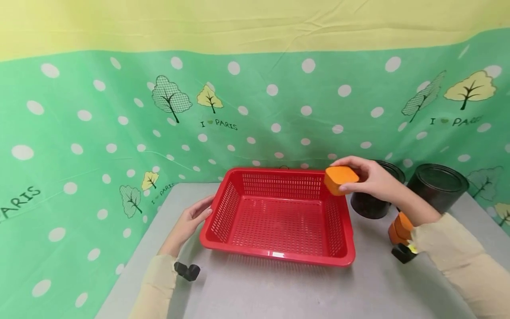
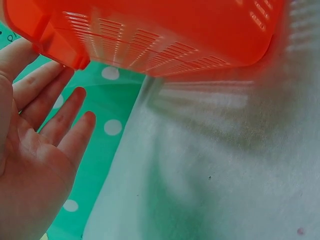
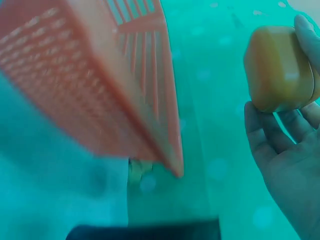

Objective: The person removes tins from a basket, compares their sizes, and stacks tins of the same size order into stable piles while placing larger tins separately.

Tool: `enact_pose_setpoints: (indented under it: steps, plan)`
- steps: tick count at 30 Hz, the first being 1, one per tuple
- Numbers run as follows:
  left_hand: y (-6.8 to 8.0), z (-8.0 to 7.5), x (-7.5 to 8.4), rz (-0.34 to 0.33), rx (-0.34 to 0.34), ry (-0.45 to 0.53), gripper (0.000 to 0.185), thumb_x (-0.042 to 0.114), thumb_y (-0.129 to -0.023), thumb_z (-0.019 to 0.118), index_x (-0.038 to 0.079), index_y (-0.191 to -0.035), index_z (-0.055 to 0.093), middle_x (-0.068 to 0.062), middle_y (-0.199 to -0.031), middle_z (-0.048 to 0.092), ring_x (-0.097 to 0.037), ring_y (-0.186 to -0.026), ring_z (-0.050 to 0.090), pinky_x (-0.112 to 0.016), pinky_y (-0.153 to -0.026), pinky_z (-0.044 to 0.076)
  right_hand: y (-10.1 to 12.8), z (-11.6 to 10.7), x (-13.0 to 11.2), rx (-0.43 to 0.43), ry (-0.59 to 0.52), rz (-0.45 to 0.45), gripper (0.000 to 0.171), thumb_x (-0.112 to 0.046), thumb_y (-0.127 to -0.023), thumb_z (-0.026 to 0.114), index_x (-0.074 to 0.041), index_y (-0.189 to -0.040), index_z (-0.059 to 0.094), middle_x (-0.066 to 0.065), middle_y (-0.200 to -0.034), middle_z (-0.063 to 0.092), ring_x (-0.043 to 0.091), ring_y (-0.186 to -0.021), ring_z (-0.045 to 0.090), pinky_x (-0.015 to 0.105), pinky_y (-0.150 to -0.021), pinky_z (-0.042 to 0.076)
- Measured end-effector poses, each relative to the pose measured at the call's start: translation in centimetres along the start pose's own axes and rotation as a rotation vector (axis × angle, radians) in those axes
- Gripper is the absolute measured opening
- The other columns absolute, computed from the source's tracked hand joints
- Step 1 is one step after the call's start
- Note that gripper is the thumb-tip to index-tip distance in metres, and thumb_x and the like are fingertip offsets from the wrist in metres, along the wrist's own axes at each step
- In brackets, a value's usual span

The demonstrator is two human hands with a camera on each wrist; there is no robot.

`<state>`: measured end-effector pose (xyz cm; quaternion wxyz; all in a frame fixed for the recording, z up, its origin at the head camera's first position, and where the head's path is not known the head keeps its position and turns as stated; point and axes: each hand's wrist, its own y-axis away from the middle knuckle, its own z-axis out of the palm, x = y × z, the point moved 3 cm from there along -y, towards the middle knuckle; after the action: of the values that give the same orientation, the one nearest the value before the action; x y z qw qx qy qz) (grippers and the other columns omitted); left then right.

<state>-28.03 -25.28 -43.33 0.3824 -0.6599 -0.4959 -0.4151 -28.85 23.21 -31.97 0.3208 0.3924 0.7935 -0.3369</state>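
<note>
A red slotted plastic basket (image 1: pixel 279 257) stands in the middle of the grey table, with nothing inside it. My right hand (image 1: pixel 368 177) grips an orange rounded block (image 1: pixel 340 178) above the basket's far right corner; the right wrist view shows the same block (image 3: pixel 280 67) pinched between thumb and fingers beside the basket's wall (image 3: pixel 100 85). At the basket's left side, my left hand (image 1: pixel 195 217) lies with straight fingers, its fingertips (image 2: pixel 75 97) just under the basket's rim (image 2: pixel 60 47). It holds nothing.
Two black round tins (image 1: pixel 436 186) stand at the back right, the nearer-left one (image 1: pixel 370 204) partly behind my right hand. Another orange piece (image 1: pixel 399 228) shows below my right wrist. A green dotted cloth (image 1: pixel 119 133) walls in the back and left.
</note>
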Motion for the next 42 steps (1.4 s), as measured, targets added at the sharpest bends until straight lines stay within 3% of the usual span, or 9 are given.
enact_pose_setpoints:
  steps: [11,16,26,32,35,39,42]
  plan:
    - [0.5,-1.0,-0.4,-0.040,0.030,-0.033,0.055,0.032,-0.102,0.056,0.014,-0.152,0.042,-0.010,-0.156,0.044,0.018,-0.120,0.049,-0.006,-0.100,0.039,7.1,-4.0,3.6,0.151,0.153,0.110,0.050,-0.005,-0.087,0.075,-0.012,-0.132,0.056,-0.020,-0.111,0.060,-0.001,-0.090,0.060,0.015,-0.071,0.054]
    - [0.4,-1.2,-0.4,-0.048,0.029,-0.035,0.055,0.034,-0.102,0.056,0.016,-0.152,0.042,-0.008,-0.157,0.044,0.017,-0.122,0.049,-0.006,-0.101,0.039,9.6,-4.9,5.6,0.204,0.158,0.146,0.048,-0.001,-0.086,0.075,-0.014,-0.129,0.058,-0.025,-0.106,0.060,-0.005,-0.087,0.060,0.011,-0.068,0.051]
    - [0.5,-1.2,-0.4,-0.051,0.035,-0.040,0.055,0.033,-0.102,0.056,0.015,-0.152,0.042,-0.008,-0.156,0.045,0.014,-0.124,0.050,-0.006,-0.101,0.039,12.1,-5.1,8.8,0.223,0.196,0.251,0.045,-0.011,-0.088,0.075,-0.016,-0.128,0.055,-0.034,-0.107,0.055,-0.013,-0.088,0.057,0.008,-0.069,0.048]
    - [0.7,-1.1,-0.1,-0.039,0.043,-0.032,0.055,0.031,-0.102,0.057,0.010,-0.151,0.043,-0.013,-0.154,0.046,0.014,-0.120,0.052,-0.007,-0.100,0.041,12.9,-4.9,9.8,0.278,0.236,0.256,0.048,-0.013,-0.086,0.078,-0.012,-0.128,0.055,-0.037,-0.109,0.050,-0.018,-0.090,0.050,0.004,-0.070,0.042]
    - [0.5,-1.1,0.0,-0.021,0.040,-0.034,0.054,0.029,-0.102,0.057,0.009,-0.151,0.043,-0.014,-0.154,0.046,0.004,-0.127,0.054,-0.007,-0.100,0.041,13.1,-4.9,10.0,0.289,0.249,0.248,0.050,-0.013,-0.086,0.078,-0.010,-0.130,0.055,-0.038,-0.110,0.048,-0.020,-0.091,0.048,0.002,-0.071,0.040]
    - [0.3,-1.3,0.1,0.023,0.029,-0.059,0.052,0.025,-0.103,0.055,0.006,-0.150,0.043,-0.017,-0.155,0.045,-0.025,-0.141,0.048,-0.008,-0.101,0.041,13.2,-4.7,9.8,0.287,0.258,0.220,0.055,-0.011,-0.085,0.078,-0.007,-0.134,0.052,-0.038,-0.115,0.046,-0.020,-0.093,0.046,0.002,-0.072,0.038]
    - [0.1,-1.5,0.4,0.045,0.014,-0.104,0.052,0.022,-0.103,0.056,0.004,-0.150,0.043,-0.019,-0.156,0.042,-0.037,-0.145,0.039,-0.021,-0.110,0.042,13.2,-4.7,9.3,0.325,0.270,0.172,0.059,-0.008,-0.087,0.076,-0.003,-0.138,0.047,-0.038,-0.120,0.043,-0.022,-0.101,0.043,-0.002,-0.079,0.036]
